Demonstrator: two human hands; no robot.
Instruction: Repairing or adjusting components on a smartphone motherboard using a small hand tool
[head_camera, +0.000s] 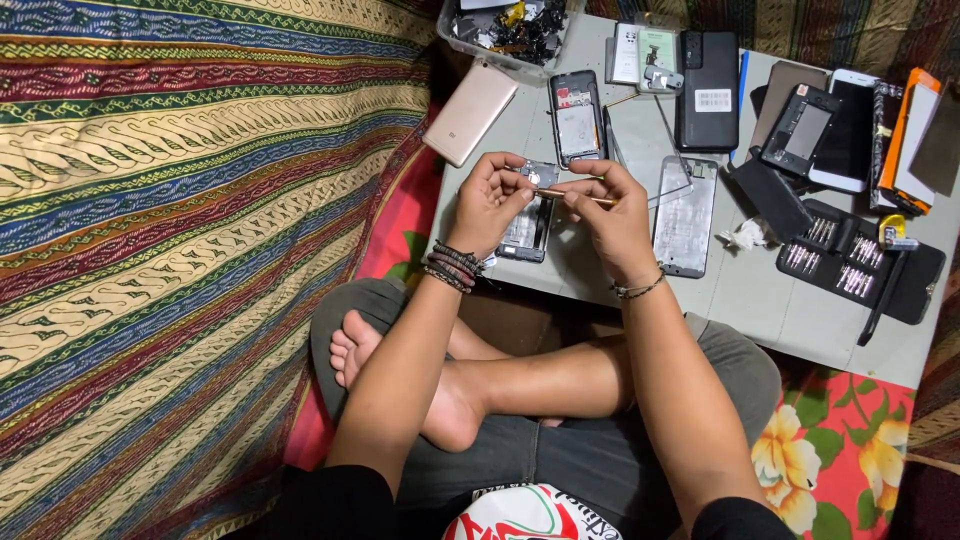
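Crossed legs (520, 385) low in the frame, both hands working above them at the table (760, 290) edge.

The left hand (487, 200) pinched a small phone part (538, 175) at its edges; it looked light, thin and fragile. The right hand (610, 215) was closed on a slim tool (577, 197), its tip at the part between the fingertips. Beyond lay a frame (686, 215), opened phones (578, 117) and a parts tray (505, 30).

A white rectangular label (712, 100) sits on a black phone back (707, 90) near the desk's far edge. Beside it, by the right corner, lies a white phone's dark screen (848, 135).
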